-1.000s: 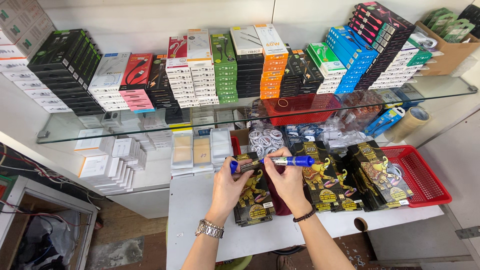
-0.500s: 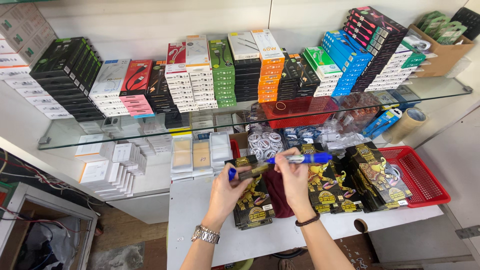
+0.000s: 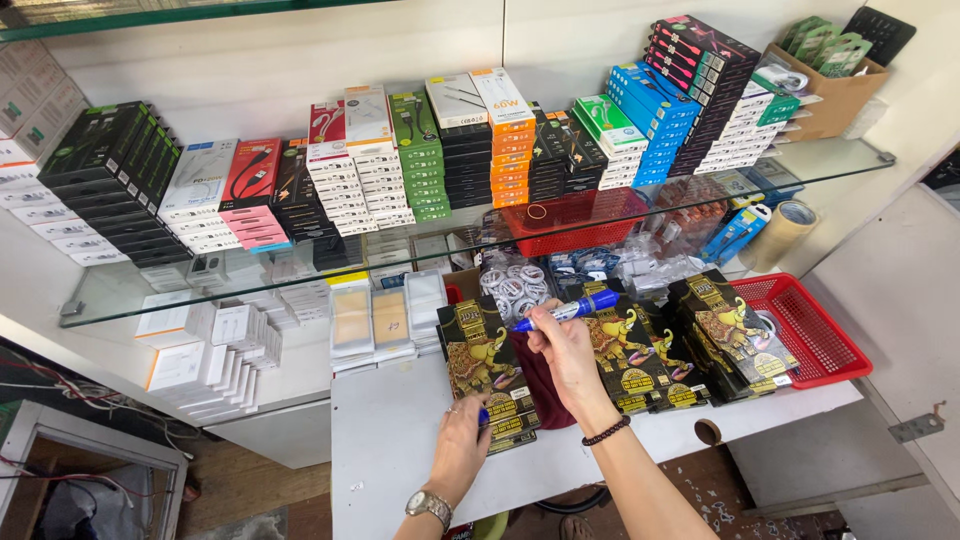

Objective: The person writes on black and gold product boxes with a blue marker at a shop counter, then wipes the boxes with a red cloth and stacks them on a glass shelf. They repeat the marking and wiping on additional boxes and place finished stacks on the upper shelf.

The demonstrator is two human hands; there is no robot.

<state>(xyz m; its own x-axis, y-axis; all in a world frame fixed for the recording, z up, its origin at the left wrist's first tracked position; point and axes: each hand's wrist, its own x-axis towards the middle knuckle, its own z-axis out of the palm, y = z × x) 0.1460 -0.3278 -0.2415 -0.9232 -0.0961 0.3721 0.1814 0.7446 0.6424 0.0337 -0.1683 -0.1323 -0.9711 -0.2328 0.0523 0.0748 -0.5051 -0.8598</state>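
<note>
Item: blue marker [image 3: 566, 311], uncapped, held in the right hand [image 3: 566, 352]; fingers closed round the rear half of the barrel, tip pointing left and down away from the grip, raised above the packs and touching nothing. Left hand [image 3: 462, 441]: fingers curled, pinning the near edge of a black-and-gold pack [image 3: 487, 372] flat on the white counter [image 3: 390, 440]; a small blue piece shows at its fingertips, probably the marker's cap, though this cannot be told for certain. Just beyond the marker tip: the top face of that same pack. To the right of the grip: a row of like packs [image 3: 690, 345], overlapping, and a red basket [image 3: 810, 335]. Handling note, as judgement: to mark cleanly, keep the left hand pressing the pack so it cannot slide, lower the tip squarely onto a plain patch of the face, and brace the right wrist; the glossy wrap looks likely to smear if touched while wet.
</note>
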